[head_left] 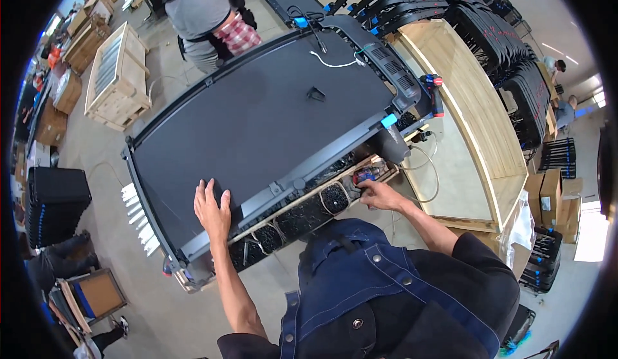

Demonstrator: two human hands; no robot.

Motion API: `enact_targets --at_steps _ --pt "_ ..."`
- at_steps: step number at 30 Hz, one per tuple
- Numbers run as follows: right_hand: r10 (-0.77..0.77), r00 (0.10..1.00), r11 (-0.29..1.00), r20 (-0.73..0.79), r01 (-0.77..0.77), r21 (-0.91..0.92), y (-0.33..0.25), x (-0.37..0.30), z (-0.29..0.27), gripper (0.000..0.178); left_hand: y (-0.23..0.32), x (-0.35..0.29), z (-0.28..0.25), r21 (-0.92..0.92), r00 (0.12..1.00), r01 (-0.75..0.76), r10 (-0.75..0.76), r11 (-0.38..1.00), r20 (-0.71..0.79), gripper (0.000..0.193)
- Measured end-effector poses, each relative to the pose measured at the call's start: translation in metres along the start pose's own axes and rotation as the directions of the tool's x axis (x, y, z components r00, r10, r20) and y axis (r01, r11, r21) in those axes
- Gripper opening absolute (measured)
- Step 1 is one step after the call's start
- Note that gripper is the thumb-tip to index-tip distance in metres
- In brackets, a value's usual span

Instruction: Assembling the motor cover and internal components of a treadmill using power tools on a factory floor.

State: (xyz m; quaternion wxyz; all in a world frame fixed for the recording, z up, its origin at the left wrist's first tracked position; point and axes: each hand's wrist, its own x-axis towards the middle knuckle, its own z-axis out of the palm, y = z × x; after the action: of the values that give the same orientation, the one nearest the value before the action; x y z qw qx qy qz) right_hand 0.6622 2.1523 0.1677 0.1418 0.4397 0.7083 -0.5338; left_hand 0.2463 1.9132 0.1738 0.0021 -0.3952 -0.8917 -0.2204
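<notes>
A treadmill deck [235, 124] with a black running belt lies slantwise before me. My left hand [212, 211] rests on the belt by the near side rail [302, 182], fingers spread, holding nothing. Low beside that rail, my right hand [380, 195] has its fingers curled at a red and blue power drill [365, 175]; part of the grip is hidden. The drill is at the right end of a row of black compartments [302, 217] under the rail. A small black plastic piece [315, 94] and a white cable [335, 65] lie on the belt.
A second cordless drill [438, 95] is beyond the motor end, next to a large wooden crate [470, 140]. Black frames [412, 1] are stacked behind. A co-worker [203, 21] bends at the far side. Another wooden crate [116, 79] and black stacked parts [58, 201] stand left.
</notes>
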Motion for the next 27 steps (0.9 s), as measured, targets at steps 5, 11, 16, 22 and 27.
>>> enact_targets --at_steps 5,11,16,22,27 --pt "0.221 0.931 0.934 -0.29 -0.288 -0.211 0.169 0.069 0.038 0.097 0.09 -0.085 0.0 -0.267 0.991 -0.04 0.004 0.963 -0.136 0.017" --pt "0.399 0.844 0.909 -0.359 -0.416 0.03 0.202 0.141 0.061 0.108 0.178 -0.148 0.163 -0.507 0.864 0.273 0.024 0.817 0.503 0.019" --pt "0.441 0.843 0.875 -0.307 -0.48 -0.06 0.189 0.145 0.041 0.11 0.214 -0.15 0.287 -0.143 0.823 0.189 -0.077 0.972 0.563 0.019" --pt "0.151 0.987 0.979 0.057 -0.157 0.127 0.199 0.085 -0.054 0.11 0.204 -0.163 0.332 0.079 0.714 -0.039 -0.028 0.996 0.7 0.02" --pt "-0.137 0.863 0.814 0.486 -0.182 0.552 0.151 0.006 -0.153 0.105 0.21 -0.152 0.307 -0.017 0.721 0.225 -0.155 0.974 0.675 0.011"
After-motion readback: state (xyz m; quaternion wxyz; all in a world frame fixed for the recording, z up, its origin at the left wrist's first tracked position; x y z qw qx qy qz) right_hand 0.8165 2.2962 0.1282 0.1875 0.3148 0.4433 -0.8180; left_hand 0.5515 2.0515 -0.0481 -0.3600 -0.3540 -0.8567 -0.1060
